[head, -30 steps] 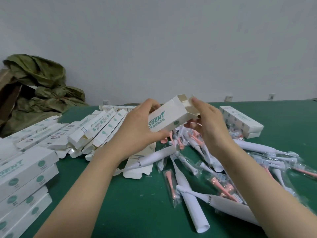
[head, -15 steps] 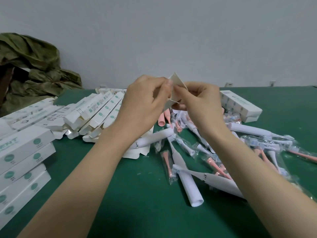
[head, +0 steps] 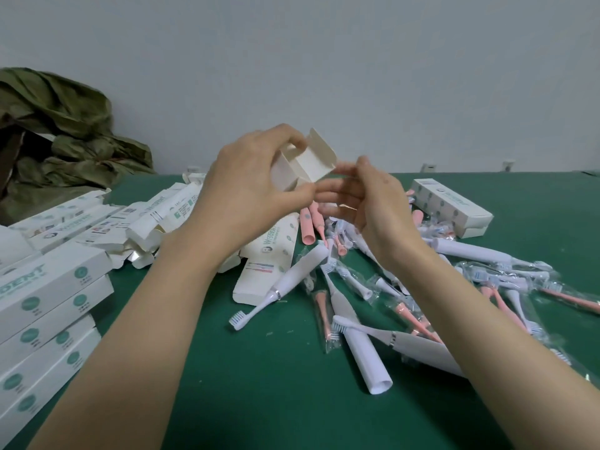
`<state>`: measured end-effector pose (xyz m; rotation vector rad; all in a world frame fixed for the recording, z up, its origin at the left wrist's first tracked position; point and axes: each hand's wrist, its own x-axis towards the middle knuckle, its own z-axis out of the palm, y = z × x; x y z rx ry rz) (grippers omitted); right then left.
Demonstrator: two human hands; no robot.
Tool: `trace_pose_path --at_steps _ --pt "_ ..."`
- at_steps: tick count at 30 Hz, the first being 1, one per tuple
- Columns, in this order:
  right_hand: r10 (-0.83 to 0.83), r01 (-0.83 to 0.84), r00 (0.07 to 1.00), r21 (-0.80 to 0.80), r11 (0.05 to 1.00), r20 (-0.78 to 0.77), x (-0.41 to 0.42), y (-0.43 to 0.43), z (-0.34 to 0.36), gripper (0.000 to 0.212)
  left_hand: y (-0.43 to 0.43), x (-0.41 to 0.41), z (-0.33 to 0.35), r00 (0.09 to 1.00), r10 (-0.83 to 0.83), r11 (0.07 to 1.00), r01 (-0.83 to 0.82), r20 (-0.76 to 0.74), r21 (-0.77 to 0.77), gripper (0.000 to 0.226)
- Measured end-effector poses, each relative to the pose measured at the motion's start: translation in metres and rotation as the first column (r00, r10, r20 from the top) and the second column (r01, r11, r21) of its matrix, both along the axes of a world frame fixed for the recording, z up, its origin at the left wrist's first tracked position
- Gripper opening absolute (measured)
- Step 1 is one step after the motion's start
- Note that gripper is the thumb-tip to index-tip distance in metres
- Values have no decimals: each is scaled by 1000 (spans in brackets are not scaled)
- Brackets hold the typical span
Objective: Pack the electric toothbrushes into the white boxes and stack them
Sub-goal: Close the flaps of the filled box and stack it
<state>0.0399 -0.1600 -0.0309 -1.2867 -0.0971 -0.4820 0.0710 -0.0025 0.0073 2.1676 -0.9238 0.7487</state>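
The left hand point(head: 246, 186) grips the open white box point(head: 292, 172). At its three o'clock the right hand point(head: 373, 203) reaches the flap point(head: 319, 152); whether it pinches cannot be told.

Green desk point(head: 259, 401) fills the view, running back to a plain grey wall point(head: 324, 60). Over at the far left corner, there's a crumpled olive-green cloth point(head: 55, 125) heaped against that wall, something dark brown point(head: 9, 151) tucked under it. Along the far edge, two small white fittings point(head: 428, 167) sit well apart, too small to make out.
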Motion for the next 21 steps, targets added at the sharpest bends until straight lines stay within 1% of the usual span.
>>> trace_pose_path --at_steps 1,2,3,4,5,6,7,8,10,11,12,14,15,16,17,18,19,21 --pt "-55 49 998 -227 973 -21 4 -3 -8 24 3 3 0 1000 30 999 -30 -3 -10 34" --pt "-118 76 992 -523 849 -47 8 -7 -17 18 5 7 0 999 49 998 -49 -19 -26 33" --pt "-163 35 983 -777 628 -88 12 -11 -27 23 6 10 -1 998 59 997 -60 -39 -38 31" --pt "-183 -64 972 -920 386 -145 18 -14 -39 34 7 13 -2 996 64 997 -66 -55 -40 31" --pt "-187 -170 961 -968 187 -204 23 -14 -48 43 7 16 -4 996 68 997 -70 -65 -32 30" --pt "-181 -239 953 -970 50 -244 28 -13 -55 46 7 17 -6 995 70 997 -72 -73 -23 30" --pt "-164 -270 951 -963 -21 -263 31 -11 -59 44 6 18 -8 994 68 997 -70 -83 -18 30" --pt "-148 -273 953 -961 -37 -265 33 -12 -61 40 5 19 -10 994 63 998 -65 -94 -19 30" --pt "-133 -250 959 -968 13 -249 35 -21 -57 31 3 21 -14 992 68 997 -71 -104 -31 29" --pt "-128 -245 959 -966 81 -254 34 -28 -54 27 3 23 -15 991 80 996 -85 -104 -42 29" --pt "-111 -251 955 -947 200 -277 30 -36 -50 26 4 25 -16 990 95 993 -101 -104 -55 31" --pt "-44 -236 953 -826 512 -300 21 -54 -42 24 5 29 -18 985 133 988 -141 -106 -63 35" --pt "-21 -187 964 -731 656 -265 17 -62 -38 24 4 31 -20 982 157 985 -163 -105 -54 36" --pt "-21 -123 975 -615 779 -223 14 -69 -35 25 4 32 -22 978 180 982 -185 -105 -39 37" --pt "-37 -62 981 -487 871 -190 12 -74 -33 26 3 33 -24 974 199 979 -203 -108 -24 37" --pt "-72 4 983 -375 927 -168 12 -78 -30 29 2 34 -27 970 213 977 -215 -113 -7 38" --pt "-129 80 980 -292 953 -150 12 -80 -26 31 1 35 -29 967 224 974 -224 -118 12 39" --pt "-301 283 950 -170 944 -87 15 -84 -18 33 -2 36 -35 960 254 967 -247 -119 65 39"
